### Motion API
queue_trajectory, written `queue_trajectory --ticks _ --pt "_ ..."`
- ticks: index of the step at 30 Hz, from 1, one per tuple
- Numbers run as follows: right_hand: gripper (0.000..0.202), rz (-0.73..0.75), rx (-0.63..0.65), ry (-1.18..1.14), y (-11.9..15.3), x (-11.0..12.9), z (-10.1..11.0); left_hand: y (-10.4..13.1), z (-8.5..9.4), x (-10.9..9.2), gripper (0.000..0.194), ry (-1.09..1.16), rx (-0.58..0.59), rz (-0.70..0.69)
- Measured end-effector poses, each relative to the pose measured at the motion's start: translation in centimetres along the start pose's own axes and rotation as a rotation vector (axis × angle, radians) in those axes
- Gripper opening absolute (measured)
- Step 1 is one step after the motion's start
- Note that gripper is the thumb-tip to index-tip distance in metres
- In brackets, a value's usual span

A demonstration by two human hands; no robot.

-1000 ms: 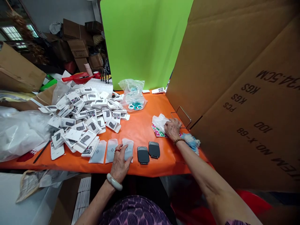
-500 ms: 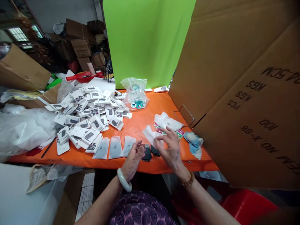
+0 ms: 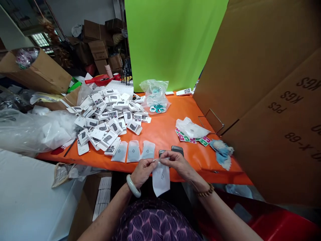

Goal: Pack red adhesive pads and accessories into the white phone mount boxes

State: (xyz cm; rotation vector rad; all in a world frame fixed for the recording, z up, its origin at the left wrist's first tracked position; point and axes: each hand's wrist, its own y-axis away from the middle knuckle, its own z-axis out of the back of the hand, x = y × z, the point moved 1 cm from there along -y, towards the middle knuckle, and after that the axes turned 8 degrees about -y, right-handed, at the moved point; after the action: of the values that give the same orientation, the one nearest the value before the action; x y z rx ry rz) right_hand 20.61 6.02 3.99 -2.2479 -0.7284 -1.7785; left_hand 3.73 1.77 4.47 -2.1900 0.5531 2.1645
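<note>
A white pouch with a triangular mark (image 3: 161, 179) hangs at the front edge of the orange table (image 3: 164, 129). My left hand (image 3: 143, 171) pinches its upper edge at the left, and my right hand (image 3: 178, 164) pinches the same edge at the right, fingertips close together. Just beyond my right hand lies a dark flat device (image 3: 177, 150); a second one is mostly hidden behind the fingers. Left of my hands, three filled pouches (image 3: 133, 151) lie in a row. More white pouches (image 3: 192, 128) rest on green and pink cards (image 3: 204, 141) to the right.
A heap of small white boxes (image 3: 107, 115) covers the table's left part. Beyond stands a clear bag of teal rings (image 3: 156, 97). A blue cloth (image 3: 222, 154) and a wire stand (image 3: 215, 121) are on the right, beside a large carton (image 3: 263, 100).
My hands have come together on the white pouch, which only my right hand held before. The pouch now hangs lower, over the table edge. The camera view has shifted left.
</note>
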Motion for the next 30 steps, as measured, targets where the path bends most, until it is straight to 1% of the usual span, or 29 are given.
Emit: queue_trajectory --ticks 2,4,7,9,10,12,14,15,16,18,20,21,22,24,25,26,27,28,30 --pt "0.034 0.03 -0.053 0.03 0.1 -0.3 -0.3 0.2 0.2 0.2 0.036 -0.004 -0.046 0.01" --pt "0.035 0.087 -0.095 0.116 0.4 -0.5 -0.7 0.3 0.2 0.3 0.033 0.024 -0.122 0.017" --pt "0.039 0.147 -0.103 0.24 0.8 -0.8 -1.3 0.3 -0.1 0.5 0.033 0.096 -0.261 0.025" --pt "0.044 0.132 -0.098 0.257 1.1 -1.1 -1.4 0.4 -0.6 0.7 0.036 0.153 -0.287 0.04" --pt "0.047 0.114 -0.102 0.242 1.3 -1.4 -1.4 0.5 -0.9 0.9 0.039 0.186 -0.269 0.053" --pt "0.049 0.072 -0.131 0.163 1.6 -2.1 -1.2 0.7 -1.4 1.5 0.044 0.225 -0.179 0.098" --pt "0.048 0.034 -0.166 0.005 2.1 -2.9 -1.0 0.9 -1.7 2.4 0.049 0.186 -0.049 0.148" --pt "0.047 -0.002 -0.165 -0.096 2.4 -3.3 -1.0 1.0 -1.8 2.8 0.051 0.142 0.001 0.17" --pt "0.047 -0.053 -0.146 -0.197 2.7 -3.8 -1.0 1.2 -1.8 3.2 0.052 0.1 0.025 0.188" --pt "0.047 -0.175 -0.074 -0.36 3.4 -4.6 -1.2 1.4 -1.8 3.7 0.052 0.069 -0.005 0.209" --pt "0.048 -0.262 -0.016 -0.431 4.1 -5.4 -1.2 1.5 -1.8 3.8 0.051 0.136 -0.062 0.226" --pt "0.049 -0.279 0.003 -0.435 4.3 -5.7 -1.1 1.6 -1.9 3.7 0.05 0.194 -0.068 0.235" --pt "0.05 -0.283 0.019 -0.428 4.5 -5.9 -1.0 1.6 -2.0 3.5 0.05 0.256 -0.055 0.246" --pt "0.053 -0.282 0.061 -0.385 4.5 -6.2 -0.5 1.6 -2.0 3.0 0.051 0.343 0.028 0.268" --pt "0.054 -0.273 0.084 -0.342 4.4 -6.2 -0.2 1.6 -2.0 2.7 0.052 0.34 0.076 0.267" --pt "0.055 -0.255 0.112 -0.281 4.1 -6.1 0.3 1.5 -1.8 2.5 0.051 0.29 0.118 0.247" --pt "0.054 -0.227 0.138 -0.198 3.7 -5.8 0.8 1.4 -1.4 2.3 0.048 0.189 0.148 0.207" --pt "0.053 -0.185 0.157 -0.09 3.1 -5.5 1.4 1.3 -1.0 2.2 0.043 0.043 0.162 0.148" --pt "0.045 -0.061 0.135 0.195 1.9 -4.5 2.9 1.0 -0.2 1.9 0.027 -0.331 0.138 0.013"
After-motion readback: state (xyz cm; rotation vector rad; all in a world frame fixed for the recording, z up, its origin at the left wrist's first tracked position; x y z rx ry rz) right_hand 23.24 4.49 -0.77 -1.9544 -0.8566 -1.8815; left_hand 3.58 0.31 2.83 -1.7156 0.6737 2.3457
